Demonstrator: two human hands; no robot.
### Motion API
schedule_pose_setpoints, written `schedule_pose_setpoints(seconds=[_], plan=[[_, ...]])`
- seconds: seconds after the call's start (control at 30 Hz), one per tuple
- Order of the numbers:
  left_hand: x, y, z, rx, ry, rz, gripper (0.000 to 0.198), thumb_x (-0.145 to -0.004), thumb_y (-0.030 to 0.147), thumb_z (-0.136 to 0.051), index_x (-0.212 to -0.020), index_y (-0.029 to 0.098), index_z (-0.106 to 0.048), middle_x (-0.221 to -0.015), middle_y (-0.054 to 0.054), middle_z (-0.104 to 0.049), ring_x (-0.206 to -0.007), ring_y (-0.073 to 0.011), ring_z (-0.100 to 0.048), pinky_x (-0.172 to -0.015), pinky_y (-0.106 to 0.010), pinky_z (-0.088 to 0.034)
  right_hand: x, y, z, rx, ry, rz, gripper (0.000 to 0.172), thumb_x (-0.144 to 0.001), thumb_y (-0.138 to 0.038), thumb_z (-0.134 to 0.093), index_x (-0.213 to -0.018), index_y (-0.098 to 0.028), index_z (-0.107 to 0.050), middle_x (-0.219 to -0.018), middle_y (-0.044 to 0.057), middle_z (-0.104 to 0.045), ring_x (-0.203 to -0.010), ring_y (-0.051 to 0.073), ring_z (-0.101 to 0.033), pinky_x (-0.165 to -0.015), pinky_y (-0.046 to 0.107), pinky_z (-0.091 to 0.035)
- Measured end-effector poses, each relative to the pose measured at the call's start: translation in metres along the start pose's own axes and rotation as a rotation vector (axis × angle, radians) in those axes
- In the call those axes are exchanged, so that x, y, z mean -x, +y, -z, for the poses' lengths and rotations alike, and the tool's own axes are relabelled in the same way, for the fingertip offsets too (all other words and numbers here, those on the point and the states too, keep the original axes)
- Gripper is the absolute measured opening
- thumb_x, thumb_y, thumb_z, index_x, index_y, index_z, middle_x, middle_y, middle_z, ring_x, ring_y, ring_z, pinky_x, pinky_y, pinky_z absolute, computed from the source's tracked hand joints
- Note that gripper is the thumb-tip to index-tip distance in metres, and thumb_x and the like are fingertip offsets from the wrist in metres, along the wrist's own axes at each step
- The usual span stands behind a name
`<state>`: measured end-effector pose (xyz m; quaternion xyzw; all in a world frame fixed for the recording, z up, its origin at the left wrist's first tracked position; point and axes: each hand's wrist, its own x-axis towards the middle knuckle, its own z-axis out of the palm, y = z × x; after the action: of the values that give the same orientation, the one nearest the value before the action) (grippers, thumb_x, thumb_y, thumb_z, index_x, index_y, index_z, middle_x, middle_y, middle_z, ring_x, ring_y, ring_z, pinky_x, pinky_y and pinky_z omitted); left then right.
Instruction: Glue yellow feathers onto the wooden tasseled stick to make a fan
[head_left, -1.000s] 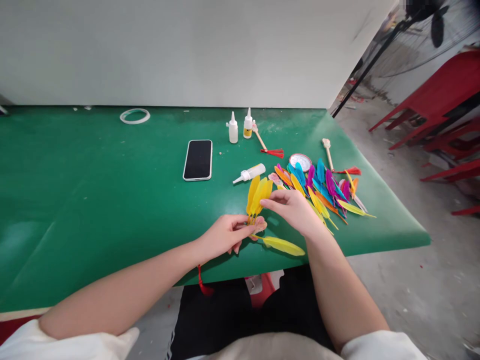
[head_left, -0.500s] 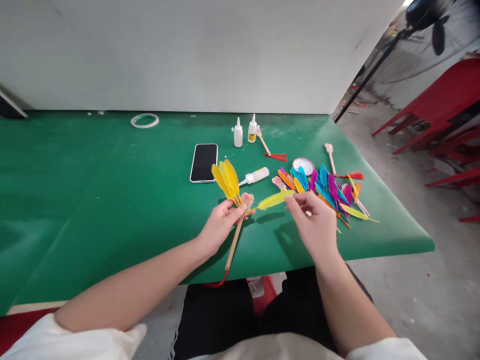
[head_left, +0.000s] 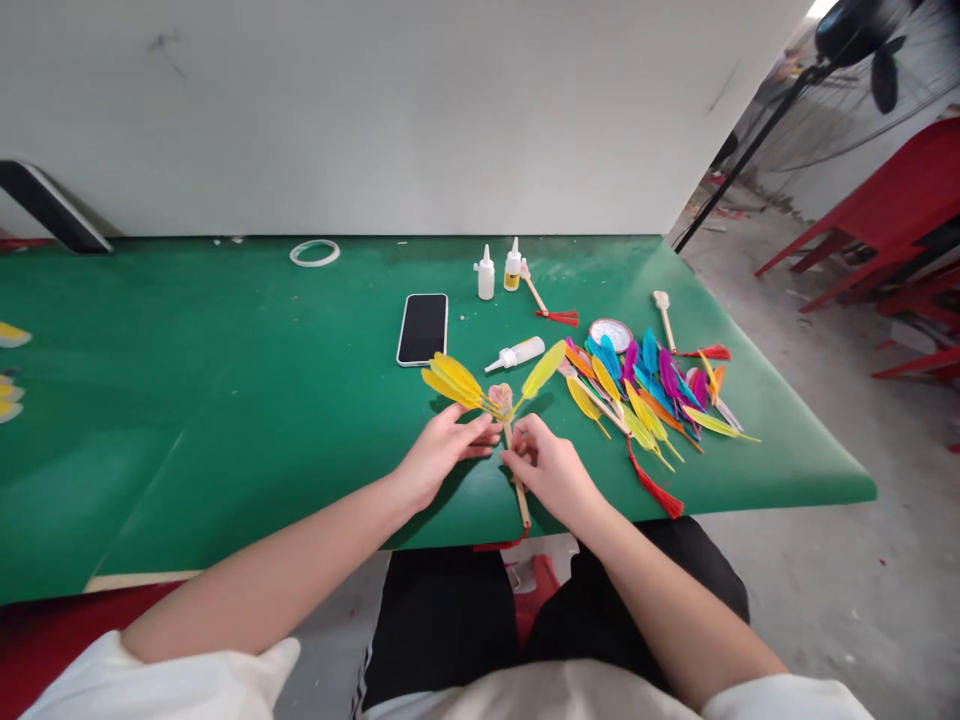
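Near the front edge of the green table [head_left: 262, 400], your stick [head_left: 520, 497] sits between your hands, yellow feathers [head_left: 454, 378] fanned toward the left edge, a single feather [head_left: 544, 370] angled right. Your left hand [head_left: 448, 452] has its fingers extended beside it; your right hand [head_left: 553, 468] curls narrowly at it. Whether either grips can't be told.

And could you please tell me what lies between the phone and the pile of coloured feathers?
In the head view, a white bottle lies on its side between the phone and the pile, with a yellow-green feather beside it.
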<state>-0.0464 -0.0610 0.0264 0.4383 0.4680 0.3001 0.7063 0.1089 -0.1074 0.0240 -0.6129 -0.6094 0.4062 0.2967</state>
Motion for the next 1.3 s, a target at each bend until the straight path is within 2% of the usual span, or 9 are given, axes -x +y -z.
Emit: schedule_pose_setpoints(seconds=[0.13,0.3,0.5,0.7,0.8,0.93,1.13,1.2,1.3], plan=[[0.012,0.007,0.042,-0.256,0.181,0.077,0.044,-0.078,0.051,-0.051,-0.107,0.019,-0.043,-0.064,-0.001,-0.062,-0.045,-0.0112,-0.053,-0.04,-0.02,-0.042,0.008,0.01,0.01,-0.016,-0.077,-0.046,0.01,-0.078,-0.027,-0.05,-0.078,-0.025,-0.04,-0.063,-0.007,-0.053,-0.05,0.011,-0.056,-0.053,0.022,-0.04],[-0.004,0.026,0.066,-0.739,0.36,-0.279,0.043,-0.079,0.047,-0.05,-0.113,0.021,-0.046,-0.096,-0.005,-0.062,-0.083,-0.0176,-0.058,-0.059,-0.024,-0.045,0.014,0.013,0.015,0.234,-0.063,0.013,0.01,-0.081,-0.033,-0.049,-0.08,-0.025,-0.043,-0.061,-0.006,-0.056,-0.053,0.013,-0.056,-0.055,0.023,-0.037],[-0.034,0.039,0.05,-1.035,0.082,-0.266,0.04,-0.078,0.05,-0.048,-0.104,0.02,-0.057,-0.086,-0.003,-0.063,-0.078,-0.0187,-0.058,-0.064,-0.026,-0.039,0.002,-0.008,0.042,0.694,0.023,0.057,0.022,-0.082,-0.045,-0.048,-0.079,-0.024,-0.054,-0.066,0.001,-0.062,-0.057,0.017,-0.056,-0.05,0.025,-0.03],[-0.038,0.032,0.053,-1.11,-0.019,-0.277,0.042,-0.072,0.054,-0.054,-0.094,0.02,-0.065,-0.084,-0.004,-0.064,-0.076,-0.0199,-0.057,-0.064,-0.025,-0.038,-0.084,-0.008,0.073,0.837,0.197,0.37,0.023,-0.085,-0.024,-0.043,-0.1,-0.02,-0.061,-0.096,0.009,-0.063,-0.095,0.024,-0.054,-0.079,0.034,-0.041],[-0.038,0.03,0.054,-1.098,-0.08,-0.3,0.035,-0.072,0.049,-0.056,-0.089,0.021,-0.067,-0.089,-0.004,-0.066,-0.083,-0.0211,-0.058,-0.07,-0.026,-0.039,-0.129,0.01,0.077,0.912,0.063,0.432,0.041,-0.081,-0.013,-0.046,-0.121,-0.018,-0.053,-0.126,0.01,-0.051,-0.118,0.027,-0.041,-0.094,0.04,-0.036],[-0.039,0.028,0.053,-1.058,-0.099,-0.325,0.024,-0.073,0.043,-0.057,-0.075,0.021,-0.066,-0.08,-0.002,-0.065,-0.078,-0.0192,-0.057,-0.067,-0.026,-0.038,-0.155,0.025,0.083,0.939,-0.105,0.368,0.045,-0.077,-0.009,-0.05,-0.121,-0.017,-0.053,-0.123,0.01,-0.055,-0.119,0.025,-0.042,-0.099,0.04,-0.031],[-0.038,0.026,0.056,-0.923,-0.013,-0.301,0.022,-0.075,0.04,-0.057,-0.075,0.019,-0.064,-0.083,-0.002,-0.065,-0.077,-0.0178,-0.059,-0.067,-0.025,-0.042,-0.142,0.024,0.097,0.752,0.0,0.237,0.033,-0.075,-0.02,-0.058,-0.107,-0.016,-0.057,-0.103,0.01,-0.062,-0.096,0.025,-0.056,-0.08,0.036,-0.043],[-0.037,0.026,0.057,-0.934,0.014,-0.324,0.024,-0.075,0.042,-0.057,-0.078,0.02,-0.064,-0.086,-0.003,-0.066,-0.08,-0.0189,-0.06,-0.07,-0.027,-0.043,-0.13,0.021,0.1,0.498,0.109,0.186,0.033,-0.076,-0.025,-0.056,-0.108,-0.018,-0.055,-0.1,0.008,-0.063,-0.089,0.022,-0.058,-0.076,0.034,-0.044],[-0.033,0.028,0.054,-1.012,0.098,-0.487,0.029,-0.075,0.043,-0.059,-0.092,0.02,-0.064,-0.097,-0.004,-0.065,-0.092,-0.022,-0.058,-0.082,-0.033,-0.044,-0.107,0.008,0.095,-0.184,0.173,0.148,0.032,-0.079,-0.035,-0.053,-0.107,-0.021,-0.051,-0.101,0.005,-0.063,-0.093,0.019,-0.059,-0.073,0.031,-0.046]])
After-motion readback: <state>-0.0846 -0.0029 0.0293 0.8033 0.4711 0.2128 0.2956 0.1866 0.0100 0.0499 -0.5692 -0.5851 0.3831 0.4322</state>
